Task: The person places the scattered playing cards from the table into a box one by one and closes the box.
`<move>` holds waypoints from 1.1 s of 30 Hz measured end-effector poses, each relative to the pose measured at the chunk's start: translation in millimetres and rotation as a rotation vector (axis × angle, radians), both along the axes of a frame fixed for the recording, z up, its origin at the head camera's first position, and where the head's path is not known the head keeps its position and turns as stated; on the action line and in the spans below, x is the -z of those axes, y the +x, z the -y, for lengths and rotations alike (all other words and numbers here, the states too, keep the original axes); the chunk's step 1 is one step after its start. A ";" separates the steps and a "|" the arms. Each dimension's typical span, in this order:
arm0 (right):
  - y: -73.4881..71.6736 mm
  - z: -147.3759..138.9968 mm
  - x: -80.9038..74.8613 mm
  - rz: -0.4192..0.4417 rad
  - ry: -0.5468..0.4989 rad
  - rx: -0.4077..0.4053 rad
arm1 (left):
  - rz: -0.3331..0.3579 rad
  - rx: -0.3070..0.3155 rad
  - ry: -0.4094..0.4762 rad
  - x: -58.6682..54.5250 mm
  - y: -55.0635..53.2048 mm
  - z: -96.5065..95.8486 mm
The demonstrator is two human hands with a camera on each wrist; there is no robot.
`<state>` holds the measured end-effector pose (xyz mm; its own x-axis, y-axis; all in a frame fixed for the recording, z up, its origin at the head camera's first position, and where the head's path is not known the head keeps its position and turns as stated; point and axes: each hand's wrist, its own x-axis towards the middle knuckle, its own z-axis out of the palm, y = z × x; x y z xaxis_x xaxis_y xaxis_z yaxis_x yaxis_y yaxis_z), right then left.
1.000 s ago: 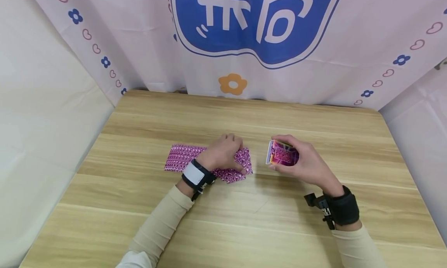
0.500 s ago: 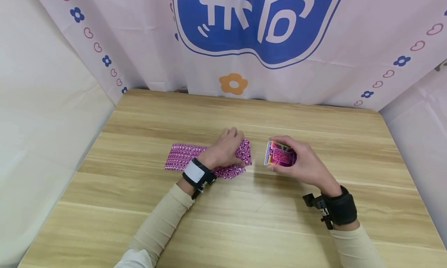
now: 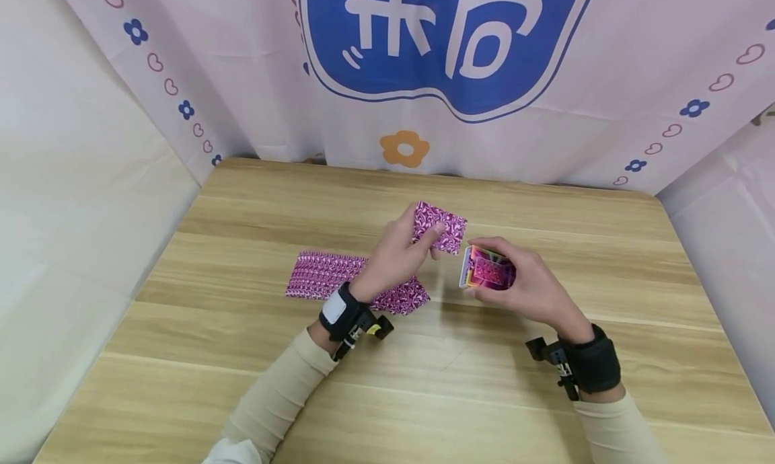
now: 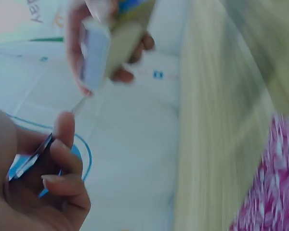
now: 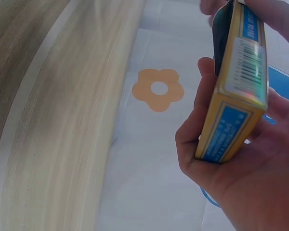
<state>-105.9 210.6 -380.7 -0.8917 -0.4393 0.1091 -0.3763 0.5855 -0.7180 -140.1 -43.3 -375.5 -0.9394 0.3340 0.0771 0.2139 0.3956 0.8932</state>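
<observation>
Patterned card (image 3: 451, 224) has moved toward the far edge of the counter (image 3: 454, 410), pinched by the left hand (image 3: 396, 254). Judged light, flexible, slippery; take by edges. Right hand (image 3: 537, 281) grips the box (image 3: 489, 270) near it; overlapping cards (image 3: 327, 276) lie nearer the left edge.

Box (image 5: 245, 72) glossy cardbd, tbl (image 3: 484, 390) smooth wood (or lookalike), backdrop (image 3: 242, 94) matt cloth

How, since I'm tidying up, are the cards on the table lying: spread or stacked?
Spread: the cards overlap in a row on the table, patterned sides up; the left hand hides part.
</observation>
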 end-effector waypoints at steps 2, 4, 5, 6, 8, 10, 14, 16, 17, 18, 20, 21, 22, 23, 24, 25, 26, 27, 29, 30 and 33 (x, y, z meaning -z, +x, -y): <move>0.0 0.0 0.0 0.000 0.002 0.005 | 0.000 -0.049 0.049 -4.0 5.3 -4.4; 0.0 0.1 -0.5 0.000 0.002 0.014 | -0.006 -0.074 0.087 -6.4 9.6 -8.0; 0.0 0.3 -1.0 -0.001 0.001 0.020 | -0.007 -0.081 0.099 -7.0 11.5 -9.4; 0.0 0.8 -1.5 -0.003 0.002 0.026 | -0.005 -0.089 0.106 -7.1 13.3 -10.6; 0.2 1.7 -2.7 -0.010 0.001 0.039 | -0.005 -0.095 0.117 -6.5 16.1 -13.1; 0.5 2.8 -3.6 -0.020 -0.002 0.053 | -0.002 -0.094 0.117 -5.1 18.3 -15.1; 0.7 3.5 -3.4 -0.031 -0.017 0.085 | 0.012 -0.083 0.106 -2.1 21.8 -19.7; 1.1 2.4 -3.0 -0.032 -0.025 0.107 | 0.026 -0.072 0.093 -0.4 22.9 -23.0; 1.4 1.5 -3.1 -0.031 -0.030 0.119 | 0.028 -0.062 0.088 0.4 23.2 -24.9; 1.9 0.6 -3.3 -0.032 -0.035 0.132 | 0.033 -0.053 0.080 1.3 23.2 -27.0; 3.0 -1.3 -3.6 -0.037 -0.039 0.155 | 0.030 -0.035 0.066 2.3 23.3 -30.4; 3.5 -2.3 -3.6 -0.043 -0.044 0.165 | 0.032 -0.026 0.063 2.6 23.1 -31.7; 4.0 -3.1 -3.6 -0.047 -0.047 0.171 | 0.038 -0.020 0.062 2.6 22.9 -32.5; 4.1 -3.5 -3.0 -0.055 -0.043 0.176 | 0.045 -0.018 0.062 2.7 22.9 -32.8; 4.2 -3.6 -2.6 -0.060 -0.043 0.176 | 0.057 -0.016 0.064 3.0 22.9 -32.7; 4.3 -3.6 -2.0 -0.066 -0.042 0.173 | 0.069 -0.014 0.071 3.2 22.9 -32.2; 4.2 -3.6 -1.3 -0.071 -0.041 0.169 | 0.085 -0.013 0.080 3.5 22.9 -31.5; 4.2 -3.4 -1.2 -0.076 -0.043 0.165 | 0.099 -0.011 0.088 4.0 22.7 -30.7; 3.7 -3.0 -0.7 -0.085 -0.038 0.157 | 0.112 -0.006 0.094 5.1 22.4 -28.9; 3.7 -2.7 -0.8 -0.090 -0.033 0.148 | 0.117 -0.003 0.089 5.7 22.2 -28.3; 2.8 -0.1 -1.4 -0.108 -0.019 0.107 | 0.128 0.018 0.067 7.4 22.1 -27.4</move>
<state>-103.1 210.7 -379.3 -0.9158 -0.3396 0.2145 -0.3884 0.6129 -0.6881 -118.0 -15.9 -382.9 -0.9369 0.3489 -0.0204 0.1030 0.3314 0.9378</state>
